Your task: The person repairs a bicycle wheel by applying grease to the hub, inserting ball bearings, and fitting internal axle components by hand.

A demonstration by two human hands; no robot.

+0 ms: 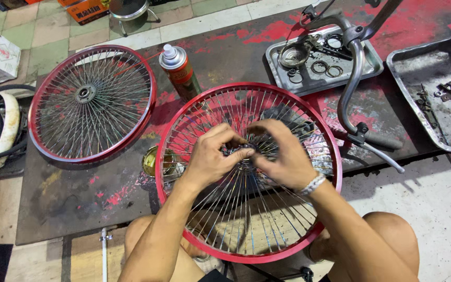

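The head camera looked down at a red-rimmed spoked wheel [246, 172] resting across the person's knees, above a dark, paint-stained mat [79, 193]. The left hand [212, 156] and the right hand [283, 154] met at the wheel's hub [242, 151], fingers pinched around it from both sides. A second red wheel [92, 102] lay flat on the mat to the left, a spray can [179, 70] stood between the wheels, and two metal trays [322, 60] of small parts sat beyond.
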